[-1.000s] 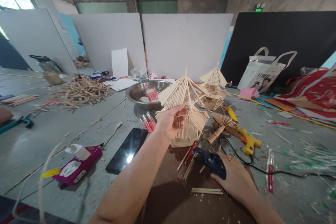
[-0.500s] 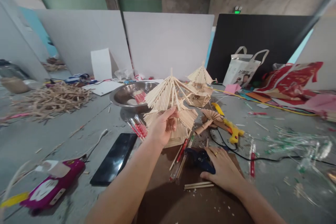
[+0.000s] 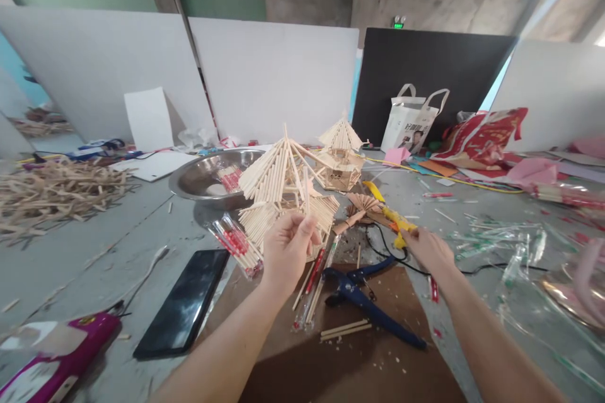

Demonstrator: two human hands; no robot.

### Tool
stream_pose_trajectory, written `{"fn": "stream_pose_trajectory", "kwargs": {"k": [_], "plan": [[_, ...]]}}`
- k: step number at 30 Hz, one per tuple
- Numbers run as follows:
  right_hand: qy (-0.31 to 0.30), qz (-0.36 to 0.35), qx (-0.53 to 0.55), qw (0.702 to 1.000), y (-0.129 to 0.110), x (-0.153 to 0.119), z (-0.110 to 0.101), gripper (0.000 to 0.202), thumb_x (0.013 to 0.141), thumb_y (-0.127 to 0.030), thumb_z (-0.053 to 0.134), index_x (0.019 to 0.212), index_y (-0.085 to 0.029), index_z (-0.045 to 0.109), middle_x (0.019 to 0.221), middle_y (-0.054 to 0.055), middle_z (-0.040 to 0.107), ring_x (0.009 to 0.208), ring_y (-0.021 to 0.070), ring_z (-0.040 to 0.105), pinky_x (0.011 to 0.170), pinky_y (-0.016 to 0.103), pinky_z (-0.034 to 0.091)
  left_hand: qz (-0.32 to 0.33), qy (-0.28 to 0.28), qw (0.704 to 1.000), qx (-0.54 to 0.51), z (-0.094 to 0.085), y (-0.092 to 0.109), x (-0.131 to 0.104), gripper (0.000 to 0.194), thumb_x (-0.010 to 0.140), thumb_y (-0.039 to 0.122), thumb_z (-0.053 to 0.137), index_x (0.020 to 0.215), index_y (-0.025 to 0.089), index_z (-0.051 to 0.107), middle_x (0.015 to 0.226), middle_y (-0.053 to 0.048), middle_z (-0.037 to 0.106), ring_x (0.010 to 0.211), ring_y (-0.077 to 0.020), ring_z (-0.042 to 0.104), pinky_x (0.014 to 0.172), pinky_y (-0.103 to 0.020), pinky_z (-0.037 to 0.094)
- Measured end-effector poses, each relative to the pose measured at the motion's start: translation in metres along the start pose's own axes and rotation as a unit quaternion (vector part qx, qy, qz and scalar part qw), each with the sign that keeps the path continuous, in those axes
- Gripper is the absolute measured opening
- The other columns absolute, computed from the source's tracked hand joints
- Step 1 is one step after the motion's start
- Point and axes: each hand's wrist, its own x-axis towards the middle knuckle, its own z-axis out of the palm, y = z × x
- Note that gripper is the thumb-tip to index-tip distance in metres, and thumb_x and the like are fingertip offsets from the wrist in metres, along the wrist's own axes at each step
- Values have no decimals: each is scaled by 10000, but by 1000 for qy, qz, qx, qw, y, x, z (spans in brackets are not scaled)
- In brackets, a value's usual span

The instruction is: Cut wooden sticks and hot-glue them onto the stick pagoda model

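Observation:
My left hand [image 3: 289, 252] is closed in a pinch on a short wooden stick [image 3: 307, 192] that points upward. Just behind it stands a pavilion model [image 3: 265, 179] built of thin wooden sticks, with a pointed roof only partly covered. My right hand [image 3: 429, 250] is closed on the handle of a yellow glue gun [image 3: 397, 220] beside a fan-shaped brown piece [image 3: 365, 203]. Blue-handled cutters [image 3: 362, 296] lie spread on the brown board [image 3: 302, 365]. Near them are loose sticks [image 3: 346, 330] and a red-marked wrapped bundle [image 3: 316, 271].
A second stick pavilion [image 3: 341, 170] stands farther back, next to a steel basin [image 3: 186, 179]. At left lie a black phone [image 3: 182, 302], a purple device [image 3: 70, 352] and a twig pile [image 3: 57, 195]. The glue gun's black cord [image 3: 491, 268] crosses the floor at right, near plastic wrappers [image 3: 510, 245].
My right hand has let go of the blue cutters, which now lie spread, and has moved up to the yellow glue gun. The view has turned right. My left hand stays before the model.

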Motion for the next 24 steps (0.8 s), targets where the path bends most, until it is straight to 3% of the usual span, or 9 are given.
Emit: {"fn": "stream_pose_trajectory", "kwargs": {"k": [3, 5, 8, 12, 16, 18, 22, 24], "plan": [[-49, 40, 0, 998, 1, 21, 9, 565, 675, -605, 315, 818, -148, 614, 834, 174, 618, 796, 305, 581, 607, 385, 405, 15, -22, 996, 89, -3, 7, -5, 249, 673, 329, 565, 487, 167, 532, 432, 14, 517, 383, -58, 404, 413, -177, 293], [-42, 38, 34, 998, 3, 31, 16, 490, 621, -586, 412, 740, -158, 620, 791, 159, 621, 783, 295, 584, 608, 382, 407, 21, -38, 990, 133, -4, 10, -7, 238, 655, 322, 582, 478, 167, 539, 425, 13, 505, 399, -65, 398, 423, -182, 273], [-28, 40, 134, 990, 7, 44, 24, 274, 554, -451, 539, 564, -179, 578, 571, 88, 591, 659, 269, 591, 545, 356, 406, 33, -78, 977, 197, -4, 10, -9, 213, 642, 324, 591, 497, 175, 547, 424, 17, 478, 412, -73, 370, 425, -191, 231], [-40, 33, 208, 977, 10, 54, 22, 258, 589, -403, 520, 467, -177, 504, 368, 14, 475, 415, 174, 524, 404, 264, 371, 54, -142, 950, 272, -3, 10, -13, 215, 661, 336, 569, 509, 186, 542, 408, 30, 423, 386, -66, 293, 425, -208, 161], [-14, 15, 295, 955, 1, 53, -5, 249, 664, -420, 451, 612, -180, 493, 388, -47, 438, 329, 94, 435, 333, 198, 322, 75, -138, 943, 293, -6, 13, -15, 204, 662, 337, 564, 519, 195, 538, 411, 28, 419, 389, -74, 288, 439, -218, 137], [35, -4, 421, 906, -9, 47, -26, 283, 635, -463, 500, 628, -182, 468, 399, -69, 409, 299, 70, 384, 309, 188, 303, 86, -118, 935, 323, -8, 15, -14, 209, 671, 340, 551, 519, 199, 533, 413, 26, 425, 394, -79, 301, 444, -220, 138], [55, -65, 556, 827, -30, 26, -63, 322, 598, -484, 554, 624, -188, 432, 432, -62, 456, 333, 70, 424, 344, 193, 353, 108, -73, 912, 388, -14, 19, -9, 223, 674, 335, 549, 502, 198, 514, 416, 22, 433, 397, -82, 302, 452, -222, 132], [28, -106, 564, 819, -35, 18, -71, 317, 575, -438, 598, 700, -177, 469, 463, -36, 518, 388, 92, 481, 382, 202, 380, 121, -64, 896, 422, -15, 18, -6, 227, 683, 331, 542, 505, 195, 505, 418, 24, 430, 398, -80, 299, 456, -222, 126]]}}
